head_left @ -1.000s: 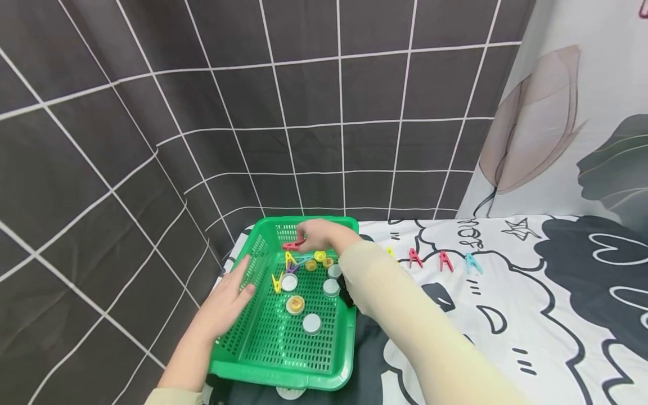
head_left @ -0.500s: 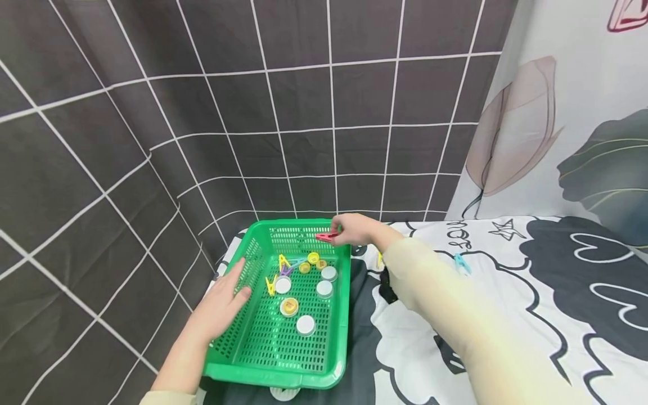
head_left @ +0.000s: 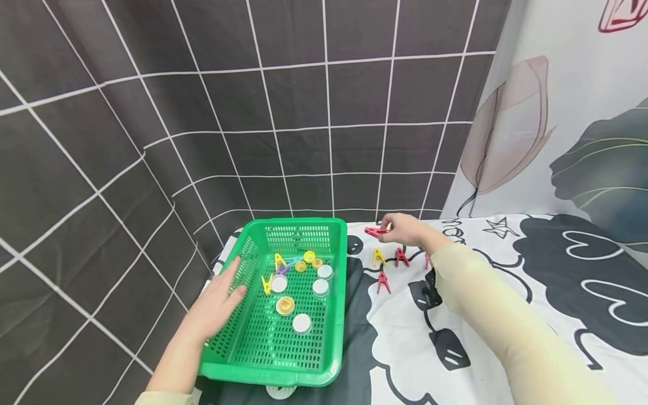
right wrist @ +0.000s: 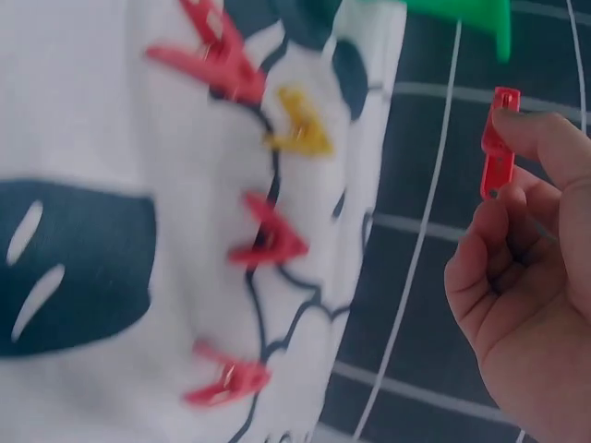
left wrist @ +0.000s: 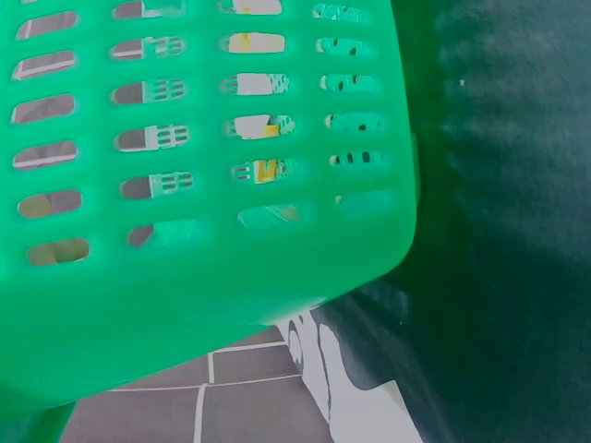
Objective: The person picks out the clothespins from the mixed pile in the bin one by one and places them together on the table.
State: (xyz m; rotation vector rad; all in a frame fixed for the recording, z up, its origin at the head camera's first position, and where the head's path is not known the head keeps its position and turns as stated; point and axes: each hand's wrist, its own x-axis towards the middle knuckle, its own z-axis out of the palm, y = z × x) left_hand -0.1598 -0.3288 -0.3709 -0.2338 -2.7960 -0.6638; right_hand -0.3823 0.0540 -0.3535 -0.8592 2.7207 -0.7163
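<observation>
My right hand [head_left: 405, 230] pinches a red clothespin [head_left: 375, 231] between thumb and fingers, above the patterned cloth to the right of the green basket [head_left: 334, 360]. In the right wrist view the clothespin [right wrist: 500, 143] hangs upright in the pinch. Straight-fingered, my left hand [head_left: 217, 304] lies along the basket's left side. Below the right hand, a yellow clothespin [head_left: 378, 257] and several red clothespins [head_left: 401, 257] lie on the cloth, one partly behind the wrist. Inside the basket are yellow clothespins [head_left: 266, 284], a purple clothespin [head_left: 282, 269] and a light blue piece [head_left: 293, 261].
White caps [head_left: 302, 324] and yellow caps [head_left: 309, 257] also lie in the basket. Dark gridded fabric [head_left: 283, 124] rises behind and at the left. Black-and-white cloth [head_left: 415, 354] spreads to the right. A white ribbed piece [head_left: 280, 392] pokes out under the basket's front edge.
My right hand has carried the red clothespin up out of the basket and rightward over the cloth. The left hand stays at the basket's left side. The view has shifted slightly.
</observation>
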